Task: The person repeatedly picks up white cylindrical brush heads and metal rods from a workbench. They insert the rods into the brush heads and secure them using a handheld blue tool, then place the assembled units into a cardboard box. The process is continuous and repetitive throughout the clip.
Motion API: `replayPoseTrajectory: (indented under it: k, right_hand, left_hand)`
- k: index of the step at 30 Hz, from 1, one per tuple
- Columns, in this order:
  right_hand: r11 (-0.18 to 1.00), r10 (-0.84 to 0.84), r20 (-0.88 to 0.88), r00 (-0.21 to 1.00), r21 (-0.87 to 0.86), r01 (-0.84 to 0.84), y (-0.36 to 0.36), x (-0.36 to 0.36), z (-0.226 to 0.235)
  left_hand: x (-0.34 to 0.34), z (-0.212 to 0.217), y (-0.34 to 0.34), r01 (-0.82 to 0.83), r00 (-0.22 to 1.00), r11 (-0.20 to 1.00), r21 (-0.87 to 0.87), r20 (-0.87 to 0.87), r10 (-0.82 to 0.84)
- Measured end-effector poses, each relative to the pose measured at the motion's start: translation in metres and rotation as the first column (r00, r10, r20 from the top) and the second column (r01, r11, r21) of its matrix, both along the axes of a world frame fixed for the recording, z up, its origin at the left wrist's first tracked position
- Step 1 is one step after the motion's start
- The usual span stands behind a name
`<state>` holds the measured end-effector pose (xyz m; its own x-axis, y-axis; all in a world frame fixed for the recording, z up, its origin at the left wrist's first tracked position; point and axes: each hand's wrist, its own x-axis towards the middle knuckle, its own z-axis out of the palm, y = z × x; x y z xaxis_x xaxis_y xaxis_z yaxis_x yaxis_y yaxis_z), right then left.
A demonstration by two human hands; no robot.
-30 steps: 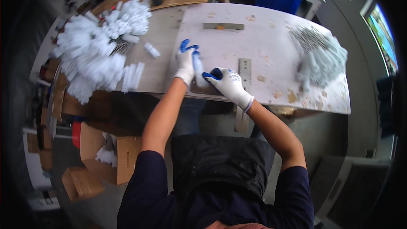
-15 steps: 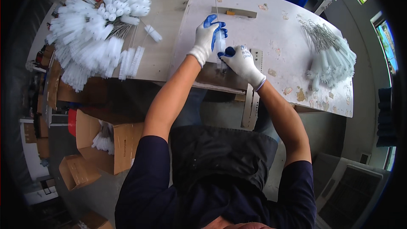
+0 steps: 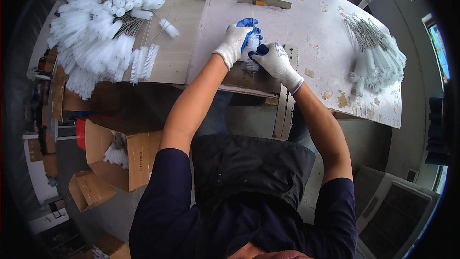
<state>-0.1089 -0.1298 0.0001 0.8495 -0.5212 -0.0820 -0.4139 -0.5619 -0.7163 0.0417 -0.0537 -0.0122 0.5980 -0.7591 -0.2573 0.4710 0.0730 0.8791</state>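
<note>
Both my hands wear white knitted gloves with blue-coated fingers and meet over the near part of the table [image 3: 306, 24]. Between them stands a bottle brush [image 3: 252, 43] with white bristles, its thin wire stem pointing away from me. My left hand [image 3: 234, 42] is closed around the upper bristles, by the stem. Lower down, my right hand [image 3: 277, 62] pinches the bristles from the right side with thumb and fingers. The brush's lower end reaches a dark plate [image 3: 239, 76] at the table edge; whether they touch, I cannot tell.
A large heap of white brushes [image 3: 91, 38] covers the table's left side. A smaller bundle [image 3: 378, 64] lies at the right. Beyond my hands is a metal strip [image 3: 278, 4] with an orange block. A perforated metal bar [image 3: 283, 117] hangs over the edge. Cardboard boxes [image 3: 143, 160] stand lower left.
The whole view has shifted slightly, with the table higher in the picture. Both hands keep their hold on the brush, and my left hand sits slightly closer to my right.
</note>
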Motion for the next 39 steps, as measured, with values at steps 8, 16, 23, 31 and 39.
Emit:
replayPoseTrajectory:
  k: [8,16,23,31,39]
  right_hand:
    - [0.938,0.159,0.121,0.980,-0.329,-0.111,0.006,-0.029,0.004]
    - [0.528,0.641,-0.054,0.765,-0.693,-0.491,0.000,-0.044,0.026]
    - [0.282,0.701,-0.221,0.678,-0.788,-0.547,-0.012,-0.019,0.010]
    - [0.269,0.757,-0.198,0.623,-0.774,-0.574,-0.012,-0.019,0.020]
    - [0.144,0.730,-0.316,0.606,-0.796,-0.588,-0.002,-0.013,0.021]
  left_hand:
    - [0.001,-0.017,0.000,0.017,1.000,0.999,-0.033,0.008,-0.016]
    - [0.008,-0.020,0.001,0.026,0.998,0.999,-0.022,0.049,-0.025]
    - [0.004,-0.015,-0.006,0.039,0.996,0.999,0.038,0.077,-0.041]
    - [-0.004,-0.009,-0.023,0.041,0.990,0.993,0.108,0.130,-0.055]
    - [-0.014,-0.002,-0.038,0.071,0.918,0.972,0.223,0.366,-0.151]
